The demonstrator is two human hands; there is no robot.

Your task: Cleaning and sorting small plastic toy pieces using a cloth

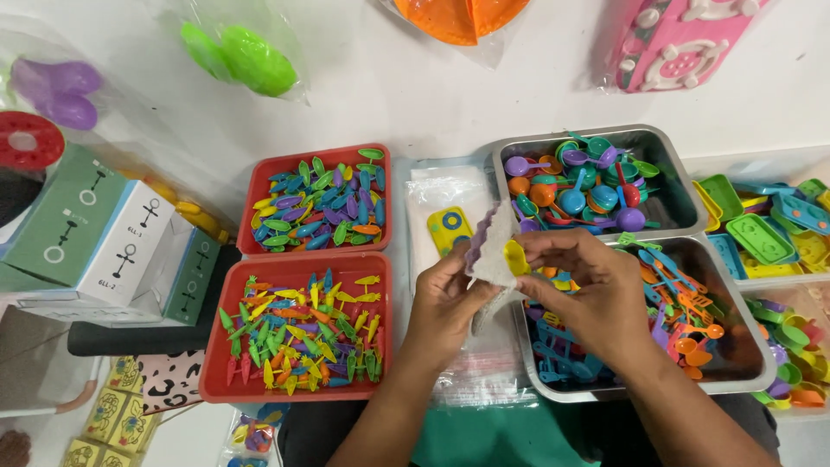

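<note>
My left hand (445,298) pinches a small clear plastic bag (486,246) that holds purple toy pieces. My right hand (588,290) grips the bag's other side and presses a yellow toy piece (516,258) at its mouth. Both hands hover over a stack of clear bags (441,203) and the near metal tray (735,380) of mixed orange, blue and green toy utensils. A yellow and blue toy (449,227) lies on the bags just beyond my left hand.
Two red trays, the far one (251,186) and the near one (216,346), hold several small colourful toy pieces at the left. A far metal tray (674,186) holds toy spoons. Bins of toy dishes (769,233) stand right. Boxes (104,233) are stacked left. Bagged toys hang on the wall.
</note>
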